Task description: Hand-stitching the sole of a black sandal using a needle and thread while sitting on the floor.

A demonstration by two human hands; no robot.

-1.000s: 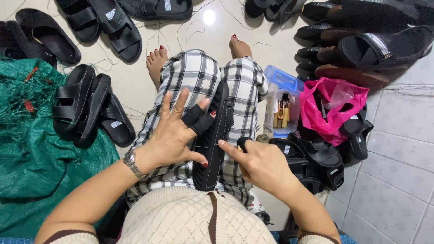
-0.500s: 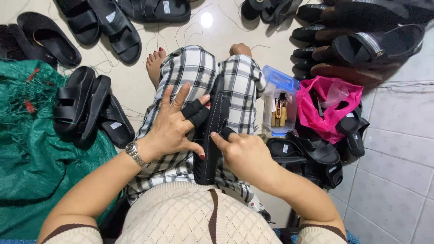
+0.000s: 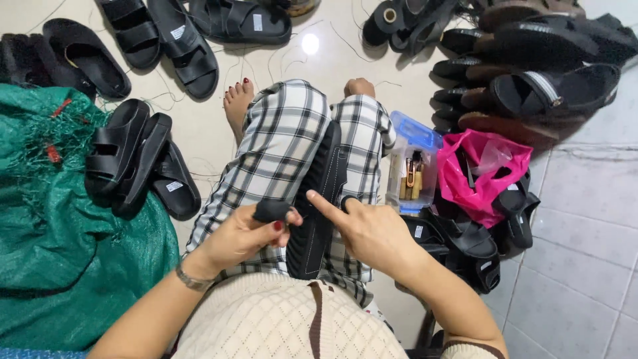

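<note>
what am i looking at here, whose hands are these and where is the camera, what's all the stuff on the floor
There is no machine here: a person is seated on a tiled floor, and the one camera sits on their head, looking down at their lap. So the two bare hands are the person's own.

The left hand, with a metal bracelet at the wrist, pinches a black strap of a black thick-soled sandal. That sandal stands on edge between the knees of their checked trousers. The right hand rests against the sandal's other side, forefinger pointing at the strap.

Around them lie many more black sandals, some on a green woven sack. To the right are a clear plastic box with a blue lid and a pink plastic bag. Loose threads lie scattered on the floor.
</note>
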